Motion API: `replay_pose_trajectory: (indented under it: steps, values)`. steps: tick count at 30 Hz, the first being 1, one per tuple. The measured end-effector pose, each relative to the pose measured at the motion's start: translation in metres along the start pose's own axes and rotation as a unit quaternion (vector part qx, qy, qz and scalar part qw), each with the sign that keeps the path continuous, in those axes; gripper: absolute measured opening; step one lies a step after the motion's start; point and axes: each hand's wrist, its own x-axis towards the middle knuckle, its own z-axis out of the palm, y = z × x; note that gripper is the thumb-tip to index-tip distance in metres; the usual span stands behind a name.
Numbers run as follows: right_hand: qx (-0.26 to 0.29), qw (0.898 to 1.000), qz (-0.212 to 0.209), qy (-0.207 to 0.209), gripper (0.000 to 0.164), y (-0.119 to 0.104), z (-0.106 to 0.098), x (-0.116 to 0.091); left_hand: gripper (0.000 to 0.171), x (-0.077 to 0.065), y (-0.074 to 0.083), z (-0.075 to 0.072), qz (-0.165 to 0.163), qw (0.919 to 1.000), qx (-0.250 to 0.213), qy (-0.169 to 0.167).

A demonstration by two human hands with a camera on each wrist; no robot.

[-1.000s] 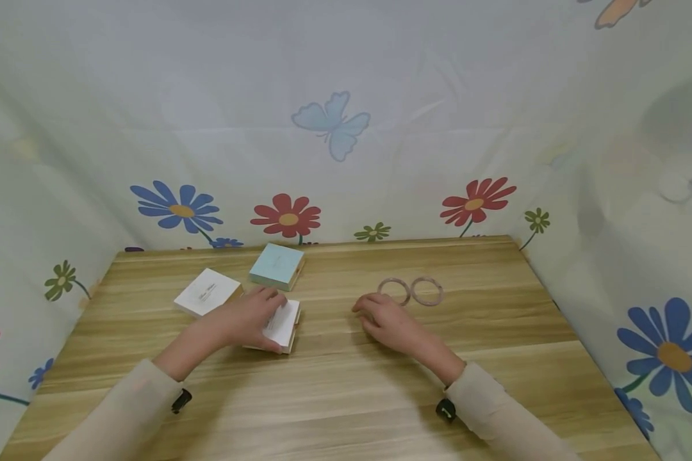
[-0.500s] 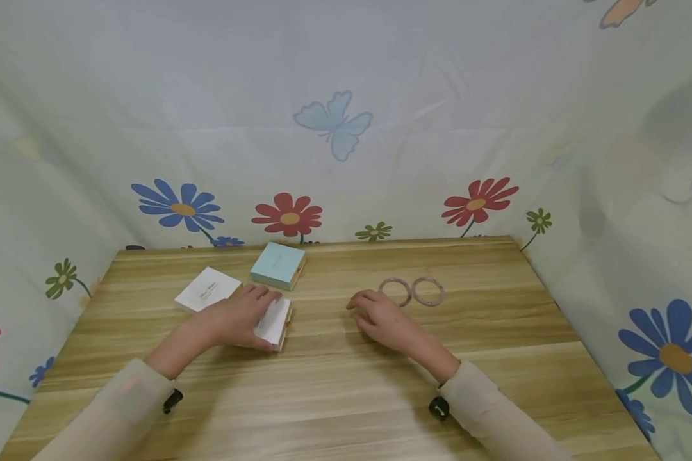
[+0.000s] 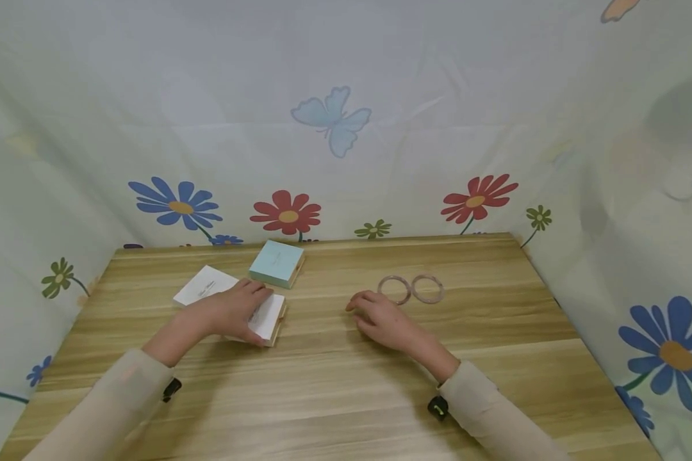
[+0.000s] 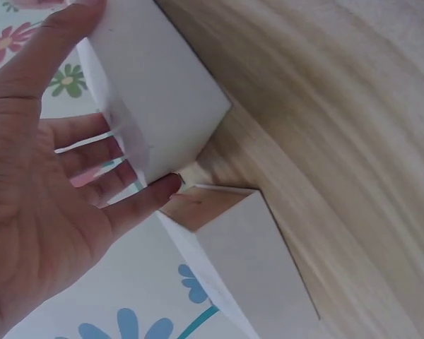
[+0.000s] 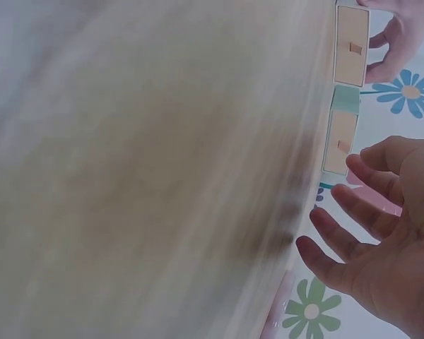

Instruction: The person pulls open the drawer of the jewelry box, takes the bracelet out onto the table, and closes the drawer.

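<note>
My left hand [image 3: 230, 314] holds a small white box [image 3: 270, 315] from above, the thumb on its near side and the fingers across its far side. The box stands on the wooden table; in the right wrist view its tan end [image 5: 352, 46] shows a little pull tab. Touching or very near it, to the left, lies a second white box [image 3: 206, 283] with dark lettering. A light blue box [image 3: 277, 261] sits just behind. My right hand [image 3: 383, 320] hovers or rests near the table with loosely bent fingers, holding nothing, in front of two pinkish bangles.
The left bangle [image 3: 394, 277] and the right bangle [image 3: 428, 276] lie side by side on the wooden table [image 3: 334, 397]. A flower-printed cloth [image 3: 380, 166] hangs behind the table and along both sides.
My left hand has slid the white box leftward, towards the other white box. The right hand has shifted slightly left, away from the bangles. The bangles and blue box stay in place.
</note>
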Motion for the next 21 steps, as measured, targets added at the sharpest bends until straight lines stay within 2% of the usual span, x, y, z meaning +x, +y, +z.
replay_pose_trajectory:
  steps: [8, 21]
  values:
    - [0.004, 1.000, -0.007, 0.007, 0.022, 0.003, -0.003, -0.004, 0.108, -0.001, -0.004, -0.006, 0.006, 0.9998, 0.018, -0.007]
    - [0.006, 1.000, -0.013, 0.001, 0.021, 0.003, 0.000, -0.003, 0.111, -0.007, -0.017, -0.008, -0.012, 0.9998, -0.007, -0.015]
